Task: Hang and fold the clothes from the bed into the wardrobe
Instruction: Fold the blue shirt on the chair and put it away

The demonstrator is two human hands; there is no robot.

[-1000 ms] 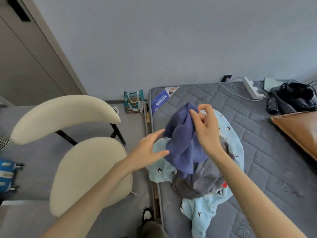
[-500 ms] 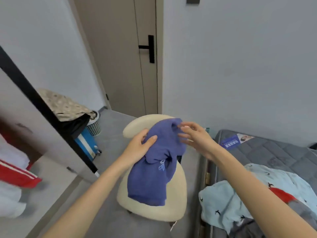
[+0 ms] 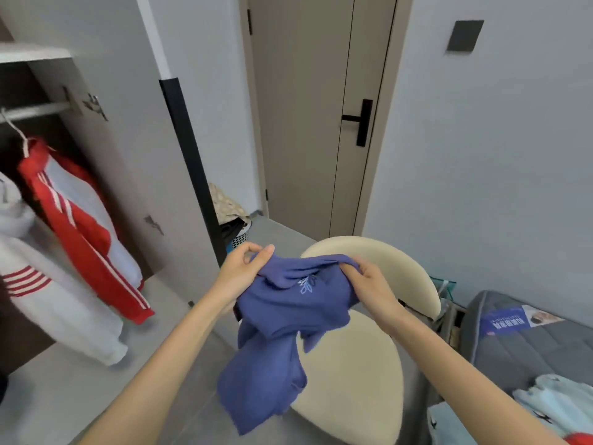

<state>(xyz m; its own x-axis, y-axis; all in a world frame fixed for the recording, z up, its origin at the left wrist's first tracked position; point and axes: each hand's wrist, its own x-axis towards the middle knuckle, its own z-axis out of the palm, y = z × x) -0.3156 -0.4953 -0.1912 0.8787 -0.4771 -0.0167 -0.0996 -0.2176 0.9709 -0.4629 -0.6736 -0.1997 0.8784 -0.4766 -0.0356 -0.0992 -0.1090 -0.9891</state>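
The left hand [image 3: 244, 268] pinches one top edge of the blue shirt [image 3: 282, 316] with curled fingers. The right hand [image 3: 369, 284] grips the other edge, bunched. The shirt hangs in the air between them, above the chair [image 3: 369, 364], between the bed [image 3: 513, 342] and the open wardrobe [image 3: 112, 149]. A red jacket [image 3: 80, 226] and a white garment [image 3: 48, 300] already hang on the rail [image 3: 35, 110]. The shirt is neither hung nor folded, and no hanger is in hand. A light-blue cloth [image 3: 558, 403] lies on the bed, so the task looks to be partway through.
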